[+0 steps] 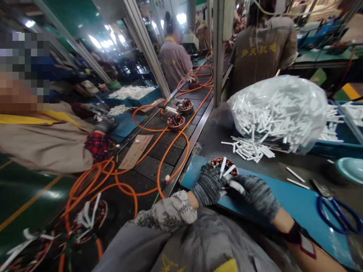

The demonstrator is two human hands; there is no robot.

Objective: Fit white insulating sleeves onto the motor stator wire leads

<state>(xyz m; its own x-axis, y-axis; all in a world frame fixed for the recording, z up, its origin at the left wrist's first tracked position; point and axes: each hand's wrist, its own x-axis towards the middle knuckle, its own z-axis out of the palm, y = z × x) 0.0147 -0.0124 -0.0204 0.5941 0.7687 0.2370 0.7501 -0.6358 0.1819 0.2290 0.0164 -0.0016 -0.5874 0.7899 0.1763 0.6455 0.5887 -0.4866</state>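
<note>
Right of frame centre, your left hand [209,185] and right hand [258,194] touch the coil [217,162]; whether fingers [237,186] pinch it, I cannot tell.

factory assembly line, slatted conveyor [149,172], uniformed workers [262,49], blue bins [337,149]
</note>
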